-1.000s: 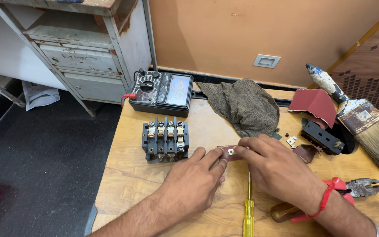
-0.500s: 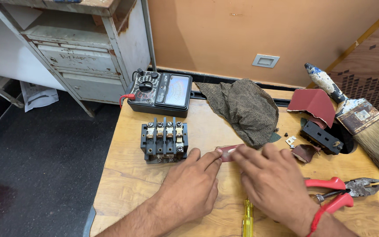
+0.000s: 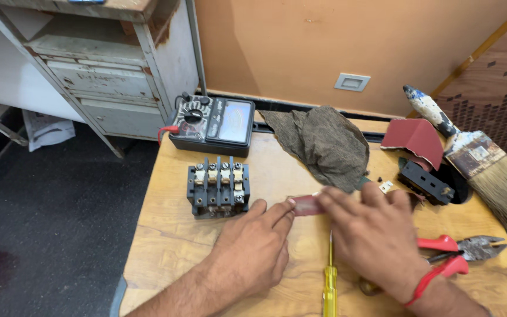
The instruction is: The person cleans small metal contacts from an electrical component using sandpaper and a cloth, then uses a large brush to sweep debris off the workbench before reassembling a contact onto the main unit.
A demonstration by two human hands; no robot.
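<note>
Fingers: left hand (image 3: 252,253) and right hand (image 3: 377,235) both lie palm-down, with fingertips meeting on a small red strip (image 3: 307,205); left fingers are extended and nearly together, pressing one end flat.
Right fingers: spread across the other end and a little blurred; whether they pinch the strip or only press on it cannot be told.
Strip: flat on the bench (image 3: 165,246), just right of the contactor (image 3: 218,188); pinned at both ends, which would keep it from sliding or curling.
Contactor: black block, terminals facing up, near the left hand but not touched.
Screwdriver: yellow handle (image 3: 329,280) lying between the two wrists, shaft pointing toward the strip, within easy reach.
Pliers: red-handled (image 3: 462,251), right of the right hand, jaws pointing away from it.
Meter: analogue multimeter (image 3: 212,123) at the far edge, red lead at its left side.
Rag: dark cloth (image 3: 324,144) bunched beyond the strip.
Sandpaper: red folded sheet (image 3: 415,140) resting over a black part (image 3: 426,182) on the right.
Brush: wide paint-marked brush (image 3: 482,164) at the far right edge, bristles hanging past the bench edge.
</note>
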